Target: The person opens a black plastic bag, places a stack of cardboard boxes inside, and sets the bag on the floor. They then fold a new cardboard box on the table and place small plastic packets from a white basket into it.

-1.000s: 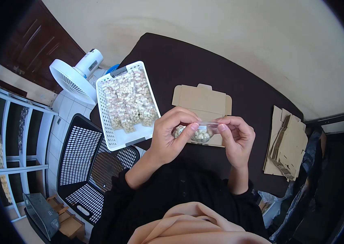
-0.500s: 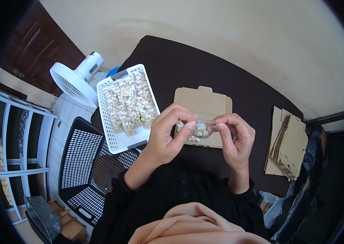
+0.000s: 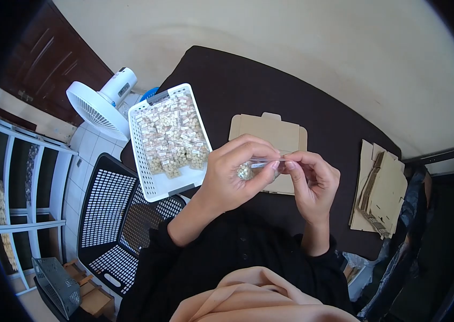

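Observation:
Both hands pinch the top edge of a small clear plastic bag (image 3: pixel 245 170) with pale round pieces in it. My left hand (image 3: pixel 238 174) is closed on the bag's edge and covers much of the bag. Close beside it, my right hand (image 3: pixel 313 180) pinches the same edge at its right end, fingertips nearly touching the left ones. Beneath the hands lies an open flat cardboard box (image 3: pixel 264 129) on the dark table. To the left, a white basket (image 3: pixel 203 132) holds several similar labelled bags (image 3: pixel 170 134).
Folded cardboard pieces (image 3: pixel 382 188) are stacked at the table's right side. A white fan (image 3: pixel 98 110) stands beyond the basket. A black perforated chair (image 3: pixel 103 206) is at the lower left, near a shelf rack (image 3: pixel 28 228). The wall borders the table's far side.
My left hand has slid right along the bag's top edge, close to my right hand. The bag's contents are now mostly hidden behind my left fingers.

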A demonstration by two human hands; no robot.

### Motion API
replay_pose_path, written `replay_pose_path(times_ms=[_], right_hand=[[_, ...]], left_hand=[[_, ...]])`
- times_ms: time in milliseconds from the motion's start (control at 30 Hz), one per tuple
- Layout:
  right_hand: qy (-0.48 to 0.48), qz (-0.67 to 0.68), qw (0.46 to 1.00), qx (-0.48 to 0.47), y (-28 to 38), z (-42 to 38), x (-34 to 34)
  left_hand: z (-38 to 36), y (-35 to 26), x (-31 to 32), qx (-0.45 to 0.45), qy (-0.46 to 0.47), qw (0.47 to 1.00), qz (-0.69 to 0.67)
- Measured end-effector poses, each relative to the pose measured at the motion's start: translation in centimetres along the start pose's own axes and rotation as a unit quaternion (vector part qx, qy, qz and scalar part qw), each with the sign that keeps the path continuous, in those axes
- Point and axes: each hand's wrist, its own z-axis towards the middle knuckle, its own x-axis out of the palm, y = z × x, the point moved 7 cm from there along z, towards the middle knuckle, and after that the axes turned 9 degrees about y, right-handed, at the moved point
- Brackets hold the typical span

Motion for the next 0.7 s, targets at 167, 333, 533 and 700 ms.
replay_pose_path(times_ms=[167,333,533,700], right_hand=[[0.003,-0.022,1.000,-0.015,0.3,0.1,0.0],[0.012,-0.073,0.997,-0.031,0.8,0.4,0.1],[0.020,-0.148,0.987,-0.056,0.9,0.4,0.1],[0.030,-0.152,0.986,-0.068,0.7,0.6,0.0]], left_hand=[[0.1,0.0,0.1,0.000,0.006,1.000,0.012],[0.2,-0.2,0.6,-0.003,0.028,0.998,0.051],[0.3,0.2,0.4,-0.014,0.042,0.998,0.043],[0.0,0.5,-0.4,-0.032,0.075,0.994,0.073]])
